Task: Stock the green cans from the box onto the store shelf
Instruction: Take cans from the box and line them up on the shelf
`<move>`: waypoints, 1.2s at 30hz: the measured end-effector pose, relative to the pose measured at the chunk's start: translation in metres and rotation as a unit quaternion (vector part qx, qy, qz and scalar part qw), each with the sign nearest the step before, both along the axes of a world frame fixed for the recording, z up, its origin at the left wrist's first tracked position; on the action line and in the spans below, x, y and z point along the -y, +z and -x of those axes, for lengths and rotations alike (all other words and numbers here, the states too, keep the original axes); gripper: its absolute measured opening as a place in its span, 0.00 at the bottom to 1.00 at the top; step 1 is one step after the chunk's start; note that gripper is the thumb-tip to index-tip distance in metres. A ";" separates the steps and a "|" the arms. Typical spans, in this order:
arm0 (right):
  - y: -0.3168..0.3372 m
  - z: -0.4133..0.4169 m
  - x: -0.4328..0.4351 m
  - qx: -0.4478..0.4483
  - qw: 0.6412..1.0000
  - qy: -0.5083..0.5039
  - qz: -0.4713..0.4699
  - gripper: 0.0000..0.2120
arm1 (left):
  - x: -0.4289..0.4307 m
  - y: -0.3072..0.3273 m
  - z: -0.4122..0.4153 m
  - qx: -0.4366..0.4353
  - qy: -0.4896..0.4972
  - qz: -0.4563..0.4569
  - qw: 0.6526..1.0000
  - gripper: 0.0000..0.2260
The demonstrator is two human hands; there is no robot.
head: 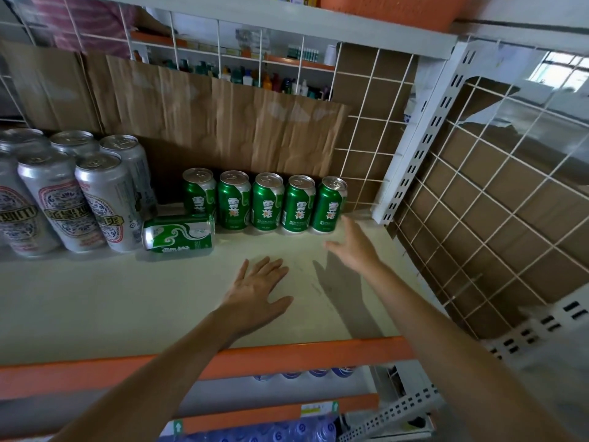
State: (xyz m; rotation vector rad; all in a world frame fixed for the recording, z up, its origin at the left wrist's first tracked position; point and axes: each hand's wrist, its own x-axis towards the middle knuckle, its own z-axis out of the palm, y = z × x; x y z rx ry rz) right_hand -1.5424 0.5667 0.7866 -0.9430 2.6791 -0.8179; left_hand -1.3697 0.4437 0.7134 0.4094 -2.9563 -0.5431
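Blocking upright can (199,190) btm, sideways can (178,232)

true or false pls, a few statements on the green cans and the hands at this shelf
1. Five green cans stand upright in a row at the back of the shelf. True.
2. The sixth green can stands upright too. False: it lies on its side in front of the row's left end.
3. The left hand grips a can. False: its fingers are straight and it holds nothing.
4. The right hand is open and empty. True.
5. Tall silver cans stand left of the green ones. True.
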 end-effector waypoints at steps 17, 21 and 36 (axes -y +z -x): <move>-0.061 -0.064 -0.034 -0.142 0.980 0.099 -0.102 0.24 | -0.005 0.005 -0.011 -0.202 0.087 -0.075 0.973 0.11; -0.061 -0.066 -0.033 -0.158 0.977 0.096 -0.102 0.23 | 0.017 0.017 -0.022 -0.222 0.110 -0.124 0.961 0.12; -0.060 -0.069 -0.029 -0.170 0.970 0.097 -0.146 0.22 | 0.126 0.053 -0.057 -0.052 0.201 0.104 0.973 0.34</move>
